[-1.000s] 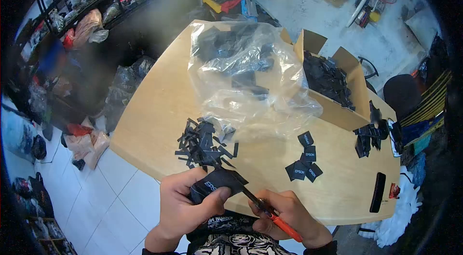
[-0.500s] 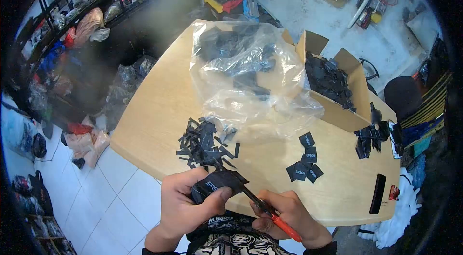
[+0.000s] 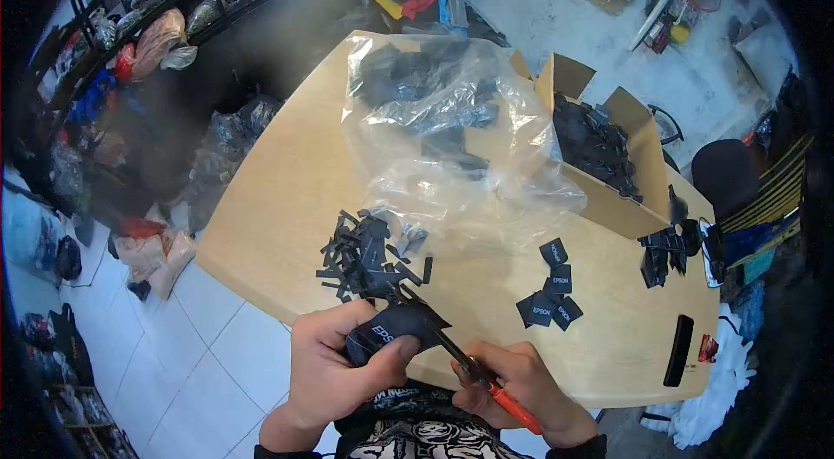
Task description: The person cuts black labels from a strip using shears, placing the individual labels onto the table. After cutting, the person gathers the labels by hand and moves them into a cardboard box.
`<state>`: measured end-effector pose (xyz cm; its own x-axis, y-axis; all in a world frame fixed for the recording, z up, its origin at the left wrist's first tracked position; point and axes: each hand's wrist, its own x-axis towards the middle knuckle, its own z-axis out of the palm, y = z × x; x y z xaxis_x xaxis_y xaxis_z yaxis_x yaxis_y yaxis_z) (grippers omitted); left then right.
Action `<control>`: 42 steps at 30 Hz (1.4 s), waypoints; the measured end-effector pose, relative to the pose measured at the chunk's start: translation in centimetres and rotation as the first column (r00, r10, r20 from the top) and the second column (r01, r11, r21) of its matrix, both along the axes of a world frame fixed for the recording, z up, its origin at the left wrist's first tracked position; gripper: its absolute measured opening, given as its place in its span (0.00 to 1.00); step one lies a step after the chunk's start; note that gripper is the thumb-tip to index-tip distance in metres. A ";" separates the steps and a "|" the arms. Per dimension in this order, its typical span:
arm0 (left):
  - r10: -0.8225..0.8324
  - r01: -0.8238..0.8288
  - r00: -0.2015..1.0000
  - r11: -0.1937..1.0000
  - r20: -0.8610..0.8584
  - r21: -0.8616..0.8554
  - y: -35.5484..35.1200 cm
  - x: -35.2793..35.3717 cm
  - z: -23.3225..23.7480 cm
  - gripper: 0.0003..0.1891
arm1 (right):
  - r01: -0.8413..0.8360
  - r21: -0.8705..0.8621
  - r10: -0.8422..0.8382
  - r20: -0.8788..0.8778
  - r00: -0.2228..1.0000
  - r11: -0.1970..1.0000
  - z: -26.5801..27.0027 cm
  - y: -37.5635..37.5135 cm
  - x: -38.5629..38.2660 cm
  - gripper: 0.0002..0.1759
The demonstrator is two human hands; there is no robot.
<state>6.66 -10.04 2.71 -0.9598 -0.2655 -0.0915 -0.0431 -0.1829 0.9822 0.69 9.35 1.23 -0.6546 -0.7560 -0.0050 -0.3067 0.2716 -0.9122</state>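
My left hand [image 3: 343, 363] is closed around a black EPSON label [image 3: 382, 333], its thumb pressed on the printed face. Fingers of my right hand [image 3: 521, 394] wrap the red handle of a pair of scissors [image 3: 512, 408]. The dark blades lie along the right edge of the label, and their tips point up and left. Just beyond the label is a heap of narrow black offcuts [image 3: 369, 250] on the table. Several square EPSON labels [image 3: 540, 309] lie in a loose cluster to the right, some overlapping.
On the table [image 3: 278, 198] a clear plastic bag [image 3: 469, 198] holds black pieces. Beside it stands an open cardboard box [image 3: 617, 205] full of black pieces. A black stack [image 3: 665, 255], a phone-like object [image 3: 712, 252] and a black strip [image 3: 679, 350] lie at the right edge.
The scissors' blades look slightly further apart at the label's edge. Both hands keep nearly the same place, and the whole view has shifted a little.
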 end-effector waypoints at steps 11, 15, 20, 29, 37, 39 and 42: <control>0.028 -0.027 0.999 0.999 0.028 -0.019 -0.3 -0.1 -0.3 0.07 | -0.014 0.027 0.014 0.031 0.999 1.000 -0.3 -0.4 -0.3 0.19; 0.021 -0.021 1.000 1.000 0.016 0.010 -0.6 0.0 -0.5 0.06 | -0.006 0.057 0.005 0.024 1.000 0.998 -0.1 -0.8 -0.4 0.20; 0.010 -0.010 1.000 0.997 0.005 0.071 -0.7 -0.2 -0.7 0.07 | -0.003 0.074 0.004 -0.014 1.000 0.997 -0.2 -0.9 -0.5 0.18; 0.013 -0.015 0.998 0.999 0.062 0.030 -1.4 0.0 -1.4 0.07 | -0.002 0.130 0.003 -0.007 1.000 0.992 -1.0 -1.6 -0.6 0.19; 0.016 -0.017 0.995 1.000 0.099 0.007 -2.1 0.4 -2.1 0.07 | -0.075 0.147 0.082 -0.038 0.996 0.986 -1.2 -2.0 -0.8 0.20; 0.016 -0.016 0.998 1.000 0.055 0.000 -2.3 0.4 -2.4 0.06 | -0.076 0.147 0.082 -0.033 0.996 0.986 -0.9 -2.2 -0.8 0.20; 0.024 -0.028 0.998 0.998 0.062 0.058 -2.3 0.4 -2.1 0.06 | -0.082 0.161 0.087 -0.027 0.996 0.984 -0.8 -2.4 -0.8 0.20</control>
<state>7.02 -12.33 0.59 -0.9447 -0.2826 -0.1664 -0.0975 -0.2425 0.9652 -0.11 6.99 0.45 -0.5901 -0.8000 -0.1089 -0.3643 0.3842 -0.8483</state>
